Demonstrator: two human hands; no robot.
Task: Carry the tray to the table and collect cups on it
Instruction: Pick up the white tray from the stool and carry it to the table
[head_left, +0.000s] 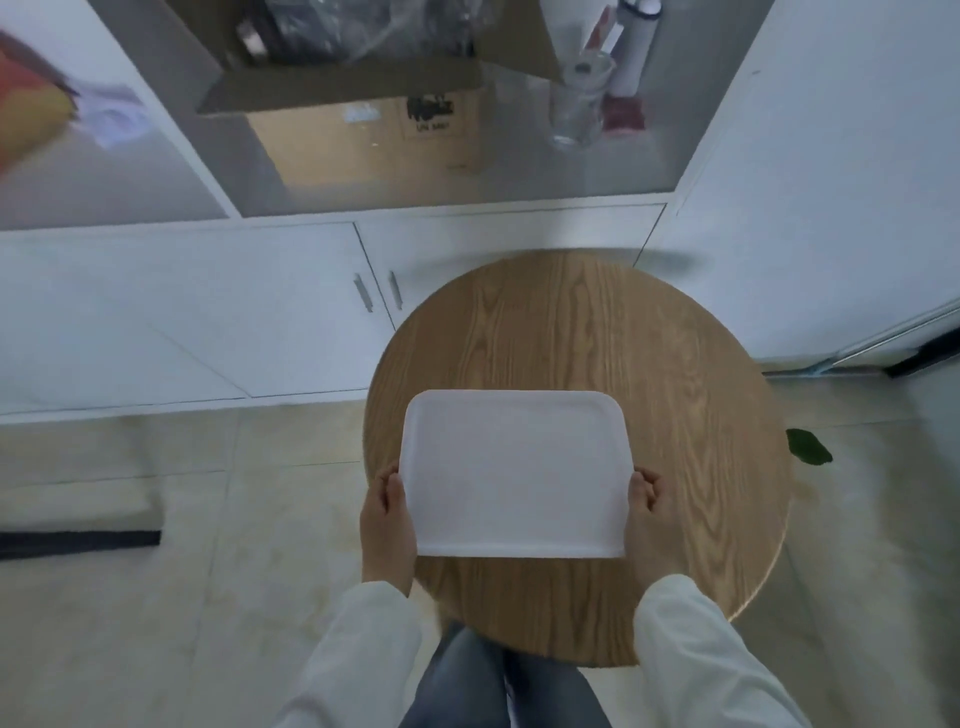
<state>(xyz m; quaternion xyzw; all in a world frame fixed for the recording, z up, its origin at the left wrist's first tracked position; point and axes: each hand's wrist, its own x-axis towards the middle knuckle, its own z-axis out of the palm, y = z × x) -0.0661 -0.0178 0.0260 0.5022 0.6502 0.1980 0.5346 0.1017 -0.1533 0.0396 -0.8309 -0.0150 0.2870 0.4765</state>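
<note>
Landmark: round wooden table with light oak grain, seen from above.

White rectangular plastic tray with rounded corners sits over the near half of the table top, long side across. Whether it rests on the wood or is held just above it cannot be told. Tray surface bare.

Left hand grips the tray's left short edge, thumb on top, fingers curled under. Right hand grips the right short edge the same way. Both closed on the tray rim. Pale sleeves run back toward the camera; blue jeans show below the table's near edge.

Writing: beyond the table, behind a glass cabinet front, a brown cardboard box carries a dark printed mark and a line of small text, too blurred to read. Clear cups or glasses stand to the box's right, behind the same glass.

Edges and room: far half of the table top is open wood. Table's far edge lies close to white cabinet doors with two metal handles. Left of the table, pale tiled floor is open. A green leaf-like object lies just off the table's right edge.
</note>
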